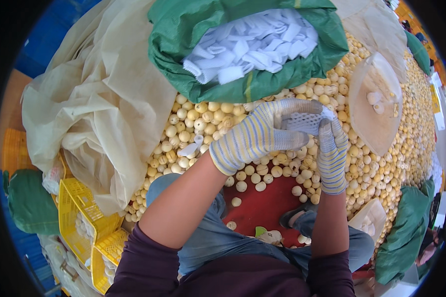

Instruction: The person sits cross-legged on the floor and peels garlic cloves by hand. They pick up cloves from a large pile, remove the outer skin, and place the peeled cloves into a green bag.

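Both my hands wear knitted gloves with blue and yellow stripes and greyed fingertips. Between them is a white foam net sleeve (303, 123), held above the pile of round pale-yellow fruits (217, 118). My left hand (258, 131) has its thumb and fingers spread along either side of the sleeve. At the sleeve's right end, my right hand (332, 154) pinches it with the fingertips. Whether anything sits inside the sleeve is hidden. Just beyond my hands stands an opened green woven sack (223, 92) filled with white foam net sleeves (260, 44).
Translucent sheeting (111, 85) drapes over the left side. Yellow plastic crates (72, 208) holding white-wrapped items stand at lower left. A pale basin-like container (375, 89) rests on the pile at right. Green sacks (407, 234) lie at the edges. Red ground (260, 208) shows between my legs.
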The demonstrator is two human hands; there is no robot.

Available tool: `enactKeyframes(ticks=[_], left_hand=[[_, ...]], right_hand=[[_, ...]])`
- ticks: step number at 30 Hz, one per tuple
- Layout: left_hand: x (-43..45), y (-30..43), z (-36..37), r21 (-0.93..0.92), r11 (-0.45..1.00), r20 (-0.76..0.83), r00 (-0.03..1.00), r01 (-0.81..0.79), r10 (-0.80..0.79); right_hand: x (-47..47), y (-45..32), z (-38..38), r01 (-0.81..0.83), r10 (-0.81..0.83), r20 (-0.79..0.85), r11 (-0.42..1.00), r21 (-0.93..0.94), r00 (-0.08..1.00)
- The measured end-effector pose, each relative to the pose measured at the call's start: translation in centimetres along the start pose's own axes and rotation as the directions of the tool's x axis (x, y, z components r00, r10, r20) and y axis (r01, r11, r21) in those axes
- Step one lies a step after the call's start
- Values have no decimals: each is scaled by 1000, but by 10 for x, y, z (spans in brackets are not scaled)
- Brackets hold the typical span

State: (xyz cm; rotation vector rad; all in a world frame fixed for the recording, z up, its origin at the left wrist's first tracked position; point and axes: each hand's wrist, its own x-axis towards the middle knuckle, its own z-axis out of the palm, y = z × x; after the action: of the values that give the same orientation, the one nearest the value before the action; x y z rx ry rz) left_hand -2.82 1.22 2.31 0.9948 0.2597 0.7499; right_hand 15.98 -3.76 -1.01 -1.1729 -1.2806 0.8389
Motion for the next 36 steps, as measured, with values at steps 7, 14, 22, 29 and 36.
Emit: enactKeyframes(ticks=[7, 14, 22, 29, 36], left_hand=[[6, 8, -33, 407, 883, -453, 891, 235, -29], [28, 6, -23, 679, 702, -431, 892, 218, 140], [13, -29, -42, 940, 235, -291, 940, 247, 177], [25, -46, -9, 913, 322, -255, 967, 250, -25], [22, -15, 15, 20, 972, -66, 971, 233, -231]], right_hand=[[18, 184, 21, -347, 564, 166, 686, -639, 809], [-40, 335, -36, -126, 541, 93, 355, -926, 836], [-14, 113, -3, -624, 599, 296, 465, 628, 744], [-23, 46, 7, -532, 567, 39, 743, 406, 822], [-48, 60, -55, -254, 362, -50, 737, 626, 931]])
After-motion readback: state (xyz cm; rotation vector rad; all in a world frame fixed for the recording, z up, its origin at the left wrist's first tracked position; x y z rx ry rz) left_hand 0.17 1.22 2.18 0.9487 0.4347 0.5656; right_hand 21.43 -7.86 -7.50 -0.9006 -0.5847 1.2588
